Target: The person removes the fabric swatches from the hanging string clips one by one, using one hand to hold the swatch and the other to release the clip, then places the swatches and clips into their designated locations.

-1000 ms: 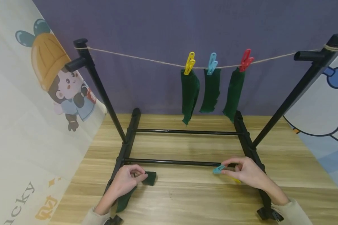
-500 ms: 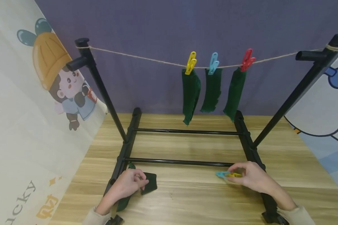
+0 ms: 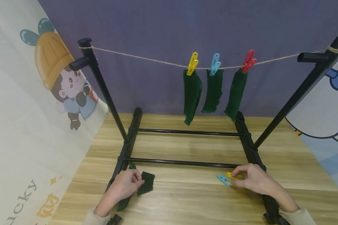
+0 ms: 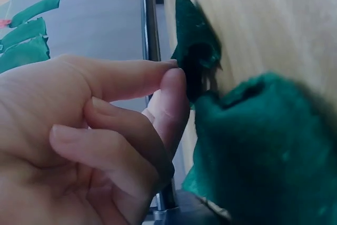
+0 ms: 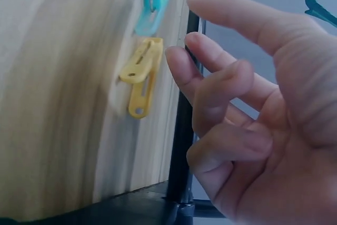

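My left hand pinches the edge of a small dark green cloth between thumb and index finger, just above the table. A longer green strip lies under that hand, partly hidden; it looms large in the left wrist view. My right hand hovers beside a light blue clothespin and a yellow clothespin, both on the table. In the right wrist view, its thumb and index finger stand apart and hold nothing; the blue pin and yellow pin lie clear of the fingers.
A black pipe frame stands on the wooden table, with a string tied between its posts. Yellow, blue and red clothespins hold three green strips on it. A purple curtain hangs behind.
The right hand has set the blue clothespin on the table beside the yellow one and drawn back slightly to the right. The small cloth has turned a little in the left hand.
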A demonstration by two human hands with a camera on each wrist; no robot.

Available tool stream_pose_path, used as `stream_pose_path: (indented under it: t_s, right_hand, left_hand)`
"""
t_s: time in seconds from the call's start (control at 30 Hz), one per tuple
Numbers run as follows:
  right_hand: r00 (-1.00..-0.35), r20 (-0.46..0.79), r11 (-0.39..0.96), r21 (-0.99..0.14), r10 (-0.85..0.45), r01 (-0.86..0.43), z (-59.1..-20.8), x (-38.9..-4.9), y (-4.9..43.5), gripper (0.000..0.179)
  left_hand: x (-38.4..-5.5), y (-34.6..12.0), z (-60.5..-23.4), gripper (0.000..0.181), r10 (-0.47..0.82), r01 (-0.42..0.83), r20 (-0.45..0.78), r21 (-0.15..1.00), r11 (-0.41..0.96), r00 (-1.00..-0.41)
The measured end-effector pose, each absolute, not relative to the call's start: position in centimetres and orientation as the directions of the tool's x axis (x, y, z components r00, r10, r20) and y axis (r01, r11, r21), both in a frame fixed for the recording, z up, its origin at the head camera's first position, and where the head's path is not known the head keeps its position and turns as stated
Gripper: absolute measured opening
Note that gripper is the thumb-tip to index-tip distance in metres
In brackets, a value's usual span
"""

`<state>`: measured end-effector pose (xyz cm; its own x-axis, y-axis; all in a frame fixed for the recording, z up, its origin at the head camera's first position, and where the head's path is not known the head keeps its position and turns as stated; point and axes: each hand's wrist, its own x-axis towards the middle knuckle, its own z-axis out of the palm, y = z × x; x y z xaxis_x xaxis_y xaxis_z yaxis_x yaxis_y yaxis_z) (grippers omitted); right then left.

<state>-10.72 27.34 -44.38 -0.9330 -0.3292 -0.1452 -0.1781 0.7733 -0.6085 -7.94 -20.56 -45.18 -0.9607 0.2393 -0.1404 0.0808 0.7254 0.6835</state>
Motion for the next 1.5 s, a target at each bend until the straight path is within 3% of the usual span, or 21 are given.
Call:
stream_pose_path:
  t_s: [0.3, 0.57, 0.83, 1.5]
  right_hand:
    - [-0.922, -0.090, 0.735, -0.635, -0.377, -0.238, -43.1, -11.3, 27.5, 0.032]
    - [-0.928, 0.011, 0.740, -0.599, -0.373, -0.305, -41.1, -12.4, 26.7, 0.027]
    - [-0.926, 0.052, 0.739, -0.587, -0.373, -0.331, -39.3, -13.0, 26.2, 0.022]
    - [-0.887, 0.140, 0.710, -0.550, -0.440, -0.439, -36.5, -13.8, 24.8, 0.016]
  left_hand:
    - [-8.3, -20.2, -43.9, 0.017, 0.123, 0.058, -0.059, 0.636, 0.769, -0.991]
    - [-9.3, -19.6, -42.6, 0.019, 0.157, 0.111, -0.008, 0.671, 0.733, -0.988]
    - [-10.3, -18.7, -41.9, 0.009, 0.177, 0.147, 0.034, 0.719, 0.679, -0.984]
    - [-11.8, -17.5, -40.3, 0.009, 0.151, 0.211, 0.149, 0.740, 0.638, -0.977]
